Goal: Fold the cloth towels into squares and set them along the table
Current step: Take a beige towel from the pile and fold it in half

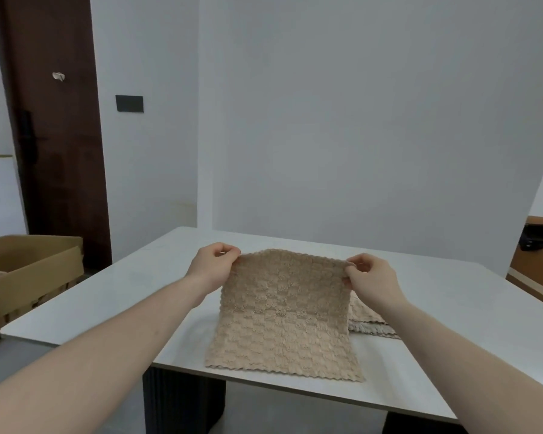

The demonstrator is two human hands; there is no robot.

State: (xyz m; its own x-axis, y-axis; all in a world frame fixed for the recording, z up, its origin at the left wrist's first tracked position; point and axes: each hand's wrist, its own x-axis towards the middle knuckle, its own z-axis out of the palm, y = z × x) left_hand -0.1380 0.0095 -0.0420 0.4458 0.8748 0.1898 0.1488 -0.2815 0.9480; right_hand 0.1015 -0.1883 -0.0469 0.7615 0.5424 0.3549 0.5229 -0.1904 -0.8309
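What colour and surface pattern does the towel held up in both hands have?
Beige towel, with a raised checkered weave and scalloped edges; the head view shows it.

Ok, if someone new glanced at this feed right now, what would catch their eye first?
First, the beige towel in the middle of the white table, its far edge lifted by the left hand and right hand, each pinching a corner, while its near edge lies by the table's front. Next, more towels lying just behind it to the right, and an open cardboard box off the table's left side.
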